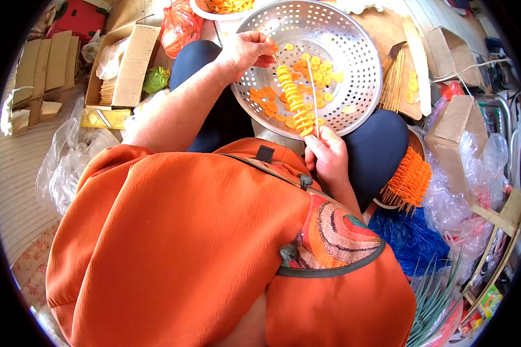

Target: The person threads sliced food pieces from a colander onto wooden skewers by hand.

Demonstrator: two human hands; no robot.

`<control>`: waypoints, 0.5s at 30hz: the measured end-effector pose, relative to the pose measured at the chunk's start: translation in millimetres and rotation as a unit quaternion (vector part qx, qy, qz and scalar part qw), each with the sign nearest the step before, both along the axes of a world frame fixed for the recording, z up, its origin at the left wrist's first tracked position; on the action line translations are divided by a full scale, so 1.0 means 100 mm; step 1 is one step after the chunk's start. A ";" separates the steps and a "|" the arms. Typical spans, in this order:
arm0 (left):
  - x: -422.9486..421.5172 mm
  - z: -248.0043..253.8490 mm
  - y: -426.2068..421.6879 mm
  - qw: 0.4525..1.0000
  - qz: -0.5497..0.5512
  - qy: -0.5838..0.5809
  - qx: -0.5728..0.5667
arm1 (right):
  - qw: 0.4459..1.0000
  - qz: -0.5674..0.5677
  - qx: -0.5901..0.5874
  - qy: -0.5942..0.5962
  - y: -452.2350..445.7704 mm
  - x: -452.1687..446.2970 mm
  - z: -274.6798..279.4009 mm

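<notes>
My left hand (pixel 246 53) is closed at the far rim of the colander, fingertips pinching the upper end of a skewer of carrot slices (pixel 293 95). The orange-yellow rounds are threaded in a row down its length, and its lower end comes close to my right hand (pixel 329 151). That hand is closed on a thin pale stick (pixel 312 87), which points up and away over the colander. Below both hands, a perforated metal colander (pixel 359 55) rests between my knees. Loose carrot slices (pixel 324 72) lie scattered in it.
Bare bamboo skewers (pixel 392 81) and a knife (pixel 395 51) lie on a board (pixel 382 26) at right. Finished carrot skewers (pixel 410 179) are stacked in a bowl by my right knee. A cardboard box (pixel 134 66) and a red plastic bag (pixel 180 28) stand at left.
</notes>
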State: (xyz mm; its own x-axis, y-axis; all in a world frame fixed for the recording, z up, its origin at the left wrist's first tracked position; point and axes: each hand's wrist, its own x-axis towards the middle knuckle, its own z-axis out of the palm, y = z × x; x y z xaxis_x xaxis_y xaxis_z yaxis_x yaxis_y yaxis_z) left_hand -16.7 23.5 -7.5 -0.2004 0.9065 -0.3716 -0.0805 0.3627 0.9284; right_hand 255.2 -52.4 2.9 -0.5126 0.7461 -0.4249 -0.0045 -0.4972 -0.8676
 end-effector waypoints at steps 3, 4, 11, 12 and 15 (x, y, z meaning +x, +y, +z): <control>0.00 0.08 -0.02 0.999 -0.031 -0.009 -0.036 | 1.000 -0.002 0.007 0.007 0.00 0.01 -0.01; 0.02 0.10 -0.04 0.999 -0.031 -0.009 -0.037 | 1.000 -0.002 0.007 0.007 0.00 0.01 0.00; 0.14 0.16 -0.10 0.992 -0.088 0.007 -0.088 | 1.000 -0.010 0.005 0.019 0.00 -0.01 0.00; 0.13 0.16 -0.10 0.992 -0.090 0.010 -0.090 | 1.000 -0.006 0.009 0.018 0.00 -0.01 0.00; 0.12 0.15 -0.10 0.992 -0.088 0.018 -0.090 | 1.000 -0.004 0.009 0.006 0.01 -0.01 -0.01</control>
State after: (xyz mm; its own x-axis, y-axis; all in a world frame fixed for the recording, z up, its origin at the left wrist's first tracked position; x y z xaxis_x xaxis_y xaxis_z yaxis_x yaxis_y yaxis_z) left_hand -4.7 13.8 7.7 -0.0606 0.8481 -0.5264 0.0300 0.5287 0.8483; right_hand 254.2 -51.6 1.8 -0.5108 0.7581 -0.4054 -0.0186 -0.4812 -0.8764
